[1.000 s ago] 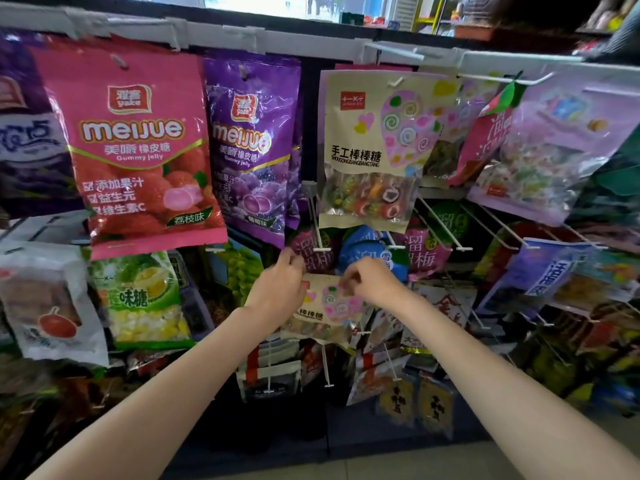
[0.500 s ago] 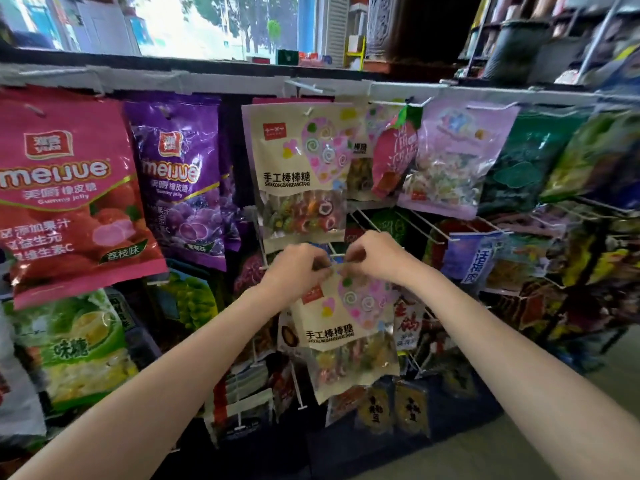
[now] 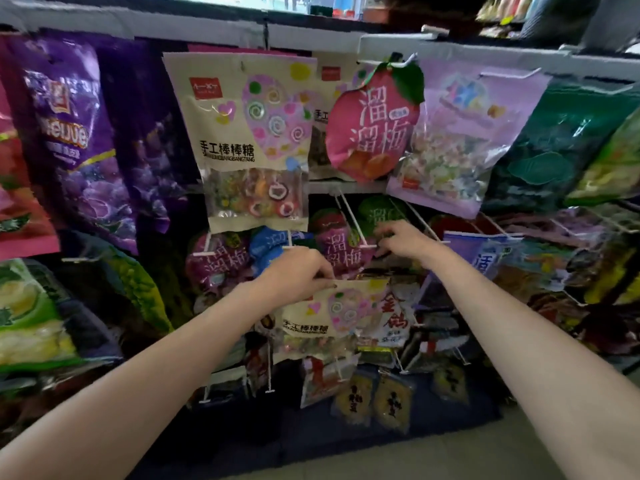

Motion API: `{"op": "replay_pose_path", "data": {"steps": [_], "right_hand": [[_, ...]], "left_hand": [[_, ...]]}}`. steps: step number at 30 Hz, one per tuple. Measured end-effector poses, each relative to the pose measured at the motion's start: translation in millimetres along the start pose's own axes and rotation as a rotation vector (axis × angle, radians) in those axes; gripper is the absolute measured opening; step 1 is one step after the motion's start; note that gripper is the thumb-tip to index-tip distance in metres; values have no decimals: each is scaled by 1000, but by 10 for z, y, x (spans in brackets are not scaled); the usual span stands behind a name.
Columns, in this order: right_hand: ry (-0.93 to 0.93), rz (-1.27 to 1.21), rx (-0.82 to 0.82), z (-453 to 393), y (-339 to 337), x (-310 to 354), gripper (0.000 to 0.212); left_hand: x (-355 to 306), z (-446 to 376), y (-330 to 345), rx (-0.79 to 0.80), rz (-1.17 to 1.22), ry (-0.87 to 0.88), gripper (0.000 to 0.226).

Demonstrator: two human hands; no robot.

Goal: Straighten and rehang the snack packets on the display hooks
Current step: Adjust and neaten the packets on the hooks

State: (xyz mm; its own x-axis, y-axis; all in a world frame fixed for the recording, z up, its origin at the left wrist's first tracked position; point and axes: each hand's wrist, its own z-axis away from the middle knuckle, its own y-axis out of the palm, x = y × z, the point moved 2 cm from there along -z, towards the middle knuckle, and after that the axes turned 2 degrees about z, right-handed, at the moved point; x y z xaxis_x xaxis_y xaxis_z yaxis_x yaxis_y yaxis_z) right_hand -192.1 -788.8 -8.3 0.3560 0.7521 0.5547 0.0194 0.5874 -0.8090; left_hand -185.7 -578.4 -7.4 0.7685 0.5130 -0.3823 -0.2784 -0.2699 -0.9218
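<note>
Here the lollipop packet [image 3: 323,317] hangs beneath the left grip [image 3: 298,275].

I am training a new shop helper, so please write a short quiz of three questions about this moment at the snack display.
1. True or false: the left hand pinches the top edge of the cream lollipop packet.
2. Which thing does the right hand reach to? A) white display hook B) purple gummy packet C) the floor
3. Fill in: the pink plum packet hangs in the ___ row.

Key: 1 true; 2 A; 3 top
</note>
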Motion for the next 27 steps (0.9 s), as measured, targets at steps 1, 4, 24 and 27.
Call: {"op": "replay_pose_path", "data": {"steps": [1,4,24,27], "right_hand": [[-17,-30,4,-129,25,-17,45],[-101,-141,-39,-467,78,-32,57],[-340,-10,49,-456,40,-170,19],[-300,-106,58,-487,68,-165,18]], "left_hand": [[-15,-36,26,9,9,-7,19],[-38,-107,99,19,43,-46,19],[-140,-393,345,-46,133,-104,18],[-131,-399,335,-69,152,-114,18]]}}
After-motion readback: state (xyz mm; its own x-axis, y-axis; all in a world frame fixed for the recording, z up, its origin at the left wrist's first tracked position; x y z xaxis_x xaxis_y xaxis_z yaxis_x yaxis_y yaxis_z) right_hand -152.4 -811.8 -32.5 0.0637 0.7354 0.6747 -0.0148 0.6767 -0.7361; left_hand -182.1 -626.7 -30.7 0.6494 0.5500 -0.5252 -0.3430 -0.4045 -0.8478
